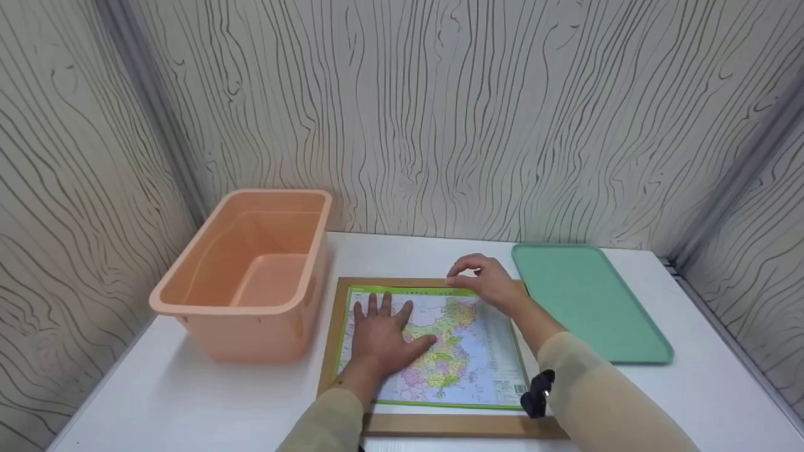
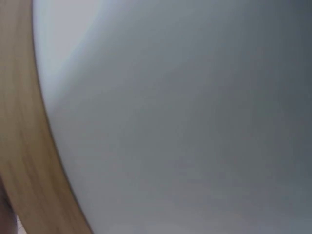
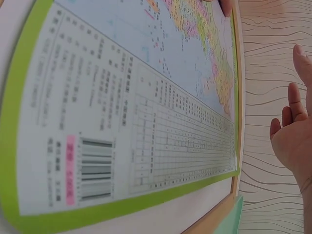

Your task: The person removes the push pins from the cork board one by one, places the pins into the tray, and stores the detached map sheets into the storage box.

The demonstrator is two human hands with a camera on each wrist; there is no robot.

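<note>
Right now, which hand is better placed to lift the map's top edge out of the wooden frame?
Right, probably. The right hand hovers at the top edge of the map, fingers curled, while the left hand lies flat on its left half, pinning it in the wooden frame.

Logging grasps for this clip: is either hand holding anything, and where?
Nothing is gripped. The left hand presses flat on the map puzzle; the right hand hovers near its far edge.

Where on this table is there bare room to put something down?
Bare white table lies in front of the orange bin, and a strip behind the map puzzle. The green tray looks bare too. The middle is crowded by both hands.
</note>
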